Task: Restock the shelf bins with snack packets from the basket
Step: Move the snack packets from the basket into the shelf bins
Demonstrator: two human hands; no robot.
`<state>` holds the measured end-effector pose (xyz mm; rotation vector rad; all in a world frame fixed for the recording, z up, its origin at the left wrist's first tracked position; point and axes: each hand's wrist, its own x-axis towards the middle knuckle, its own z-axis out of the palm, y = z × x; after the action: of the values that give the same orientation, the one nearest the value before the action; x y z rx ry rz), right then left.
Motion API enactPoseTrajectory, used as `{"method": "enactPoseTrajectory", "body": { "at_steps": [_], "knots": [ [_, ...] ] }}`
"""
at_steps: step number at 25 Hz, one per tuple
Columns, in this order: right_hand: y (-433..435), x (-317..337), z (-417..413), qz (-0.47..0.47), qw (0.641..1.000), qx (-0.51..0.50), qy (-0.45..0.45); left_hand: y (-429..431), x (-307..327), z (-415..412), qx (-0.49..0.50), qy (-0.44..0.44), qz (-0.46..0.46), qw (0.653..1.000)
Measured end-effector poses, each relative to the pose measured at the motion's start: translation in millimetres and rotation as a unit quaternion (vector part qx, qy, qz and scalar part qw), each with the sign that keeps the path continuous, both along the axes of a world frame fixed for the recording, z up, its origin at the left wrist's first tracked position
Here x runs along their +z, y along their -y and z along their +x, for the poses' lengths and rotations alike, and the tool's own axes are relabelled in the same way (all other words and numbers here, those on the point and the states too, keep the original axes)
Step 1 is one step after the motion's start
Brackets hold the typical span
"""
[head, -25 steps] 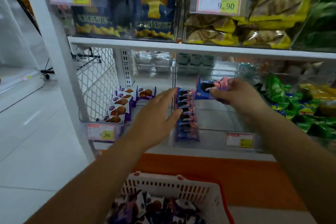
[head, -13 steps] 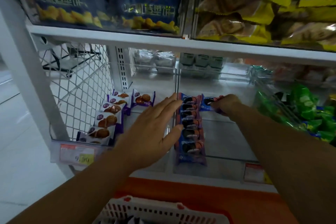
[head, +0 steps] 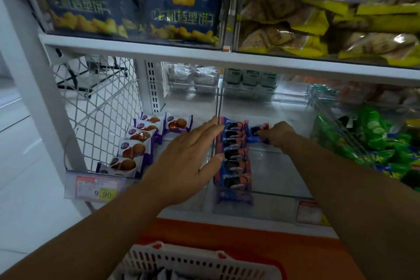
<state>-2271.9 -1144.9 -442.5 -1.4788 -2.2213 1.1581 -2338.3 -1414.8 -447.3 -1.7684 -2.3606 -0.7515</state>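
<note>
Head view, logged near to far. We note a white basket (head: 200, 263) at the bottom edge, with dark wrappers inside it that are only partly in view. Beyond it an orange ledge (head: 250, 238) runs below the shelf. Both forearms reach over the basket into the lower shelf level.

The left hand (head: 188, 161) is flat and holds nothing, its fingers (head: 204, 130) straight and slightly spread. It lies along the left side of a row (head: 235, 157) of blue packets standing one behind another in a clear bin (head: 272, 173). The thumb meets the row about midway. We cannot tell whether the other fingers touch the packets or the clear divider beside them.

The right hand (head: 278, 133) is further in, its fingers curled and pinching one blue packet (head: 256, 134). This packet sits at the far end of the row, just right of it, inside the same bin.

Left of the divider, purple packets (head: 136, 148) line the neighbouring bin beside wire mesh (head: 100, 107). A price tag (head: 96, 190) reading 9.90 is on that bin's front. Green packets (head: 375, 141) fill the bin at right.

Above the white shelf board (head: 227, 57), the upper bins hold dark blue bags (head: 177, 0) and yellow bags (head: 318, 29).
</note>
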Motion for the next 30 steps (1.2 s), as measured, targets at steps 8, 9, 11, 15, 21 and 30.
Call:
{"method": "enactPoseTrajectory", "body": {
  "at_steps": [8, 9, 11, 15, 21, 30],
  "knots": [
    [113, 55, 83, 0.135, 0.925, 0.057, -0.351, 58, -7, 57, 0.037, -0.004, 0.176, 0.984],
    [145, 51, 97, 0.154, 0.909, 0.074, -0.38, 75, -22, 66, 0.048, 0.007, 0.181, 0.982],
    [200, 19, 116, 0.148, 0.913, 0.119, -0.361, 108, -69, 76, 0.08, 0.049, 0.127, 0.987],
    [260, -95, 137, 0.074, 0.964, 0.252, -0.042, 166, -163, 90, 0.144, 0.166, -0.134, 0.966],
    [302, -227, 170, -0.075, 0.83, 0.479, 0.275, 200, -224, 127, 0.063, 0.179, -0.36, 0.913],
    [308, -212, 171, -0.034, 0.867, 0.429, 0.251, 192, -227, 154, 0.089, 0.193, -0.381, 0.9]
  ]
}}
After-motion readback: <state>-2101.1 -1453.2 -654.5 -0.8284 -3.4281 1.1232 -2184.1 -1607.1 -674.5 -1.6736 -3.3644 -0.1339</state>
